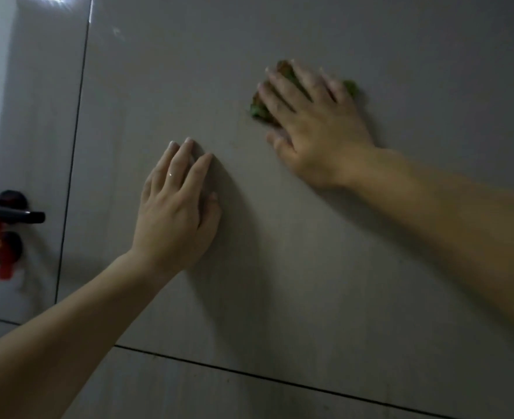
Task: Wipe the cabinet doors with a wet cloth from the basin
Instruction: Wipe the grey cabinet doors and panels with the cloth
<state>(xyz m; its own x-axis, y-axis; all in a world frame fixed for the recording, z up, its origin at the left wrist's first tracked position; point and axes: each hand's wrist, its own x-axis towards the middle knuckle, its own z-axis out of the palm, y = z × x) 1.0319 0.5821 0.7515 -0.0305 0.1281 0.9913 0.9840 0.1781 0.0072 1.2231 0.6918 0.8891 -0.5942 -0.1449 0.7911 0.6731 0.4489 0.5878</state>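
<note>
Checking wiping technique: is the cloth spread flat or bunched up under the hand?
Bunched. Only small green lumps of the cloth show around the right hand, which presses it against the cabinet door.

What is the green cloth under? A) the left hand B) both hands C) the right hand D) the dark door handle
C: the right hand lies spread over the green cloth, pressing it against the cabinet door, while the left hand rests bare on the door, apart from the cloth.
</note>
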